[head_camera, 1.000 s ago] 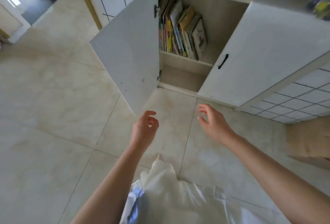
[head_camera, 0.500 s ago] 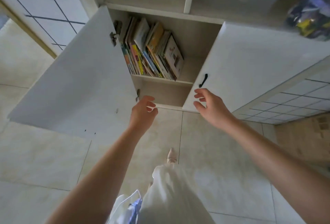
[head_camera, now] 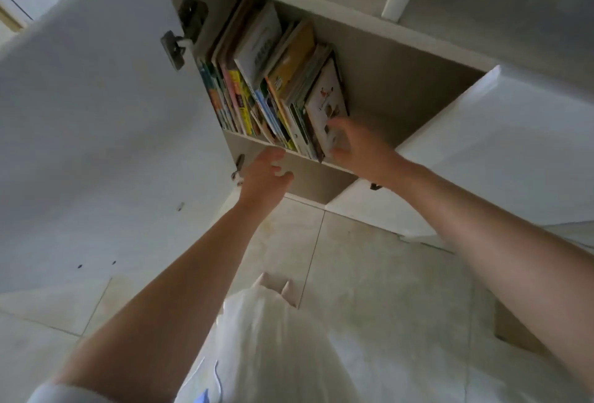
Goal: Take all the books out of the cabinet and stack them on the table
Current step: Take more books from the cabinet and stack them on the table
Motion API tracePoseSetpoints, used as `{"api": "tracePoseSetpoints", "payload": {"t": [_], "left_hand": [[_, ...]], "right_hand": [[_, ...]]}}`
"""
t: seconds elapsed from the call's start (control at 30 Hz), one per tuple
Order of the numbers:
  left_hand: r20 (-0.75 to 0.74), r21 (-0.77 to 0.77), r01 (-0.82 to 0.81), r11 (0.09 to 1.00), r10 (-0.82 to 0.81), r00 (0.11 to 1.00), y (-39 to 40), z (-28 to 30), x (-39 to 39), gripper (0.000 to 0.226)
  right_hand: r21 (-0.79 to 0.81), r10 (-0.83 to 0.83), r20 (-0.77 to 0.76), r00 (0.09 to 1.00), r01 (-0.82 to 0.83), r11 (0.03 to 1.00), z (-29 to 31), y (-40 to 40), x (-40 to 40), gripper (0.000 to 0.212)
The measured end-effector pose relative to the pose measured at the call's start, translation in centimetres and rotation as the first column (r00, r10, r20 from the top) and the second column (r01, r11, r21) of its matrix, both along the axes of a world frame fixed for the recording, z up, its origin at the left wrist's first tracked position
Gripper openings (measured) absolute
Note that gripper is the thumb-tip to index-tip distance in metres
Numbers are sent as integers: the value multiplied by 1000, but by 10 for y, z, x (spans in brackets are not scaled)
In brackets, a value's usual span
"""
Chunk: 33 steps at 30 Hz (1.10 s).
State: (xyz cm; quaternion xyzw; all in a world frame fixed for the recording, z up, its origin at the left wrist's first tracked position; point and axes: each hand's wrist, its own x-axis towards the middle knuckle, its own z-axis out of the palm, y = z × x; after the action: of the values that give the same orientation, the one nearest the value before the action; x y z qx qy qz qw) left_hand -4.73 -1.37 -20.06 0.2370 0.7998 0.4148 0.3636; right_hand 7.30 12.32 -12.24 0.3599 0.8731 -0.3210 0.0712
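Plainly, motion blur smears the right hand (head_camera: 355,145), so whether its spread, loosely bent fingers actually touch the outermost white-covered picture book (head_camera: 326,103) cannot be told; they lie against or just before its cover and grip nothing that can be made out. The row of thin colourful books (head_camera: 257,81) stands leaning leftward on the upper shelf of the pale wooden cabinet (head_camera: 401,58), packed toward the left wall; their titles are too blurred to read. The left hand (head_camera: 265,179) hovers below the shelf edge, fingers relaxed and slightly bent, holding nothing. The compartment beneath the shelf is half hidden behind both hands. The open white left door (head_camera: 96,129) fills the left side and shows a metal hinge (head_camera: 180,45); the open white right door (head_camera: 498,145) hides the cabinet's right part, and its dark handle (head_camera: 374,186) peeps from under the right forearm. Something white on the top shelf is cut off by the frame. Below, a white garment (head_camera: 273,354) covers the person's legs above glossy beige floor tiles (head_camera: 369,258).
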Motion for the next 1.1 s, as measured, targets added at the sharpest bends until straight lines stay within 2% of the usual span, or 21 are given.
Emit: {"api": "tracePoseSetpoints", "payload": {"t": [0.23,0.4,0.5,0.6,0.7,0.9,0.97,1.1], "left_hand": [[-118,90,-30,996,40,992,50,-45,-18,48],[-101,212,-90,973,114,988,74,-73,-17,62],[-75,265,-43,963,65,995,81,-86,-18,68],[-61,293,-4,956,23,998,84,-100,-21,70],[-3,297,-48,954,52,999,85,-109,-26,70],[85,338,-100,936,76,994,89,-109,-15,74],[100,354,-122,927,92,991,91,-108,-12,75],[85,382,-145,913,122,989,96,-110,-8,75]], "right_hand": [[-242,-300,-3,954,290,926,-64,50,-70,51],[-397,-534,58,843,510,763,-83,67,-107,81],[-477,-605,107,789,575,665,-90,72,-124,103],[-492,-643,141,753,617,615,-99,77,-138,113],[-440,-641,147,753,631,640,-103,80,-145,119],[-438,-570,146,809,570,696,-98,89,-142,139],[-438,-559,141,817,558,705,-98,91,-141,134],[-466,-525,152,838,529,709,-102,97,-136,113]]}}
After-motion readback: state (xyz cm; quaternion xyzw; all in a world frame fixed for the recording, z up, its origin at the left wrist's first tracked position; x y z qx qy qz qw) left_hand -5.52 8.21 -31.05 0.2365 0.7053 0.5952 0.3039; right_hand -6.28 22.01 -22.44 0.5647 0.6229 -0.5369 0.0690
